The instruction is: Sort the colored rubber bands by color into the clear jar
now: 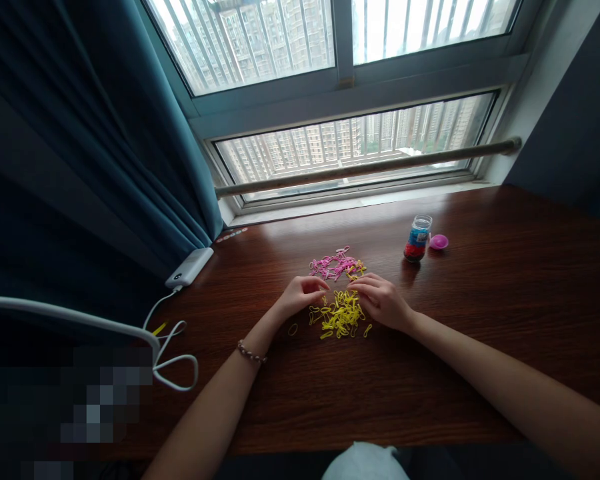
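A pile of small yellow rubber bands [341, 315] lies on the dark wooden table [480, 320]. Behind it lies a smaller pile of pink rubber bands [330, 265]. My left hand [300, 295] rests at the left edge of the yellow pile, fingers curled inward in a pinch. My right hand [380, 299] sits at the right edge, fingers bent and fingertips together near the line between the two piles. What the fingertips hold is too small to make out. A beaded bracelet [251, 353] circles my left wrist.
A small clear jar [419, 238] with coloured contents stands at the back right, its pink lid [439, 241] beside it. A white power bank [190, 267] with a white cable [173, 363] lies at the left by the blue curtain [130, 133]. A window fills the far side.
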`<state>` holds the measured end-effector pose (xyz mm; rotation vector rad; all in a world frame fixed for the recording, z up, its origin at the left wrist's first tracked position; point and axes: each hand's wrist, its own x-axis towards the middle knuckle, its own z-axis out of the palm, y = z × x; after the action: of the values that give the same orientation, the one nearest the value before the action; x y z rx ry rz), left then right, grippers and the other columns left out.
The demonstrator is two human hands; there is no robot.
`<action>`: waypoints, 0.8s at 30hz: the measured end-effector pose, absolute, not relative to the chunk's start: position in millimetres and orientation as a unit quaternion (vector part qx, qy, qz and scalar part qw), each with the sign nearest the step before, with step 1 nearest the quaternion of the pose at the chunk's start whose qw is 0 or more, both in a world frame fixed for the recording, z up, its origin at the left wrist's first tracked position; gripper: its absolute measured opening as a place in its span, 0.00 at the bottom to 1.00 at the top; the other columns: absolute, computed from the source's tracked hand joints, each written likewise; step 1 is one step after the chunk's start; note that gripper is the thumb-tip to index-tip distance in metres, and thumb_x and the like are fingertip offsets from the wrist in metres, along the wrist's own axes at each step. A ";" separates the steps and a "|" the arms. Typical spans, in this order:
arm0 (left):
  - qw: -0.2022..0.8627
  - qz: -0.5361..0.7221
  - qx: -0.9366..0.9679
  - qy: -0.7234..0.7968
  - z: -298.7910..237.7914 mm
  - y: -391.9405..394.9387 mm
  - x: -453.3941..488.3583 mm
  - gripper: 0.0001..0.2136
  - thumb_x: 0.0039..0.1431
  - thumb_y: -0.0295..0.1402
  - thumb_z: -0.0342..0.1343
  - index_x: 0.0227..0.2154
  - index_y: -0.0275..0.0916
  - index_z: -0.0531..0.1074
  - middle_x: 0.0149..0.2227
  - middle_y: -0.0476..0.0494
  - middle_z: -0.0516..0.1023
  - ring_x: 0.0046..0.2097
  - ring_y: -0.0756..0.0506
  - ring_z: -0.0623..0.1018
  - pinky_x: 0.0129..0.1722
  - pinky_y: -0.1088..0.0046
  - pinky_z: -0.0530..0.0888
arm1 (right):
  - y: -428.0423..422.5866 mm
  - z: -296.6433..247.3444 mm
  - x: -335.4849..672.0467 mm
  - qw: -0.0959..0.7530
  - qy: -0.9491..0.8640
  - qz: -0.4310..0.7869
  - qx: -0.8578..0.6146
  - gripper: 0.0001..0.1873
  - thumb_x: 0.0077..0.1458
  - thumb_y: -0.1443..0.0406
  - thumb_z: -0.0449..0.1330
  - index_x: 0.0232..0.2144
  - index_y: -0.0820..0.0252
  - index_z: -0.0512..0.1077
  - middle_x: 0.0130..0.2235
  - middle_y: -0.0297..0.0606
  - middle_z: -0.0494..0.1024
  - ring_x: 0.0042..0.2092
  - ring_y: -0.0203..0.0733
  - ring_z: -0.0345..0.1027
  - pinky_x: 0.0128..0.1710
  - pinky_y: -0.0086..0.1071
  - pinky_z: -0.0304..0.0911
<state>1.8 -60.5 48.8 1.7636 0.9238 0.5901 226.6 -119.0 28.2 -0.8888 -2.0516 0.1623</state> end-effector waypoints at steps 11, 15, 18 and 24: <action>0.268 0.070 0.793 0.543 69.7 -53.9 -29.8 0.18 0.51 0.45 0.48 0.17 0.35 0.65 0.16 0.47 0.70 0.19 0.50 0.68 0.20 0.77 0.62 | -110.5 15.0 229.1 0.395 -0.798 0.104 -0.443 0.14 0.52 0.73 0.50 0.39 0.59 0.71 0.40 0.41 0.74 0.42 0.41 0.66 0.44 0.35 0.63; 0.471 -0.113 0.671 0.561 68.5 -60.2 -37.2 0.19 0.52 0.49 0.45 0.19 0.36 0.63 0.15 0.44 0.71 0.16 0.47 0.71 0.17 0.74 0.65 | -110.8 14.9 228.6 0.385 -0.800 0.113 -0.446 0.13 0.52 0.72 0.51 0.38 0.59 0.72 0.39 0.40 0.74 0.42 0.41 0.67 0.44 0.35 0.63; 0.548 -0.042 0.677 0.489 66.5 -67.1 -23.0 0.20 0.51 0.50 0.46 0.22 0.34 0.65 0.20 0.43 0.74 0.20 0.47 0.73 0.20 0.74 0.68 | -110.9 15.0 228.2 0.381 -0.801 0.115 -0.447 0.13 0.53 0.71 0.51 0.38 0.59 0.71 0.38 0.41 0.75 0.41 0.41 0.67 0.43 0.35 0.63; 0.526 0.130 0.736 0.406 54.3 -68.9 3.6 0.19 0.55 0.46 0.43 0.23 0.34 0.67 0.23 0.43 0.74 0.22 0.50 0.73 0.22 0.76 0.67 | -109.8 15.0 227.6 0.377 -0.797 0.121 -0.456 0.14 0.53 0.72 0.50 0.40 0.60 0.71 0.39 0.41 0.74 0.42 0.41 0.67 0.44 0.35 0.63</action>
<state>3.6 -68.9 54.3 1.7600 0.9701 0.3101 227.6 -109.8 15.0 -1.1661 -2.0389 0.3106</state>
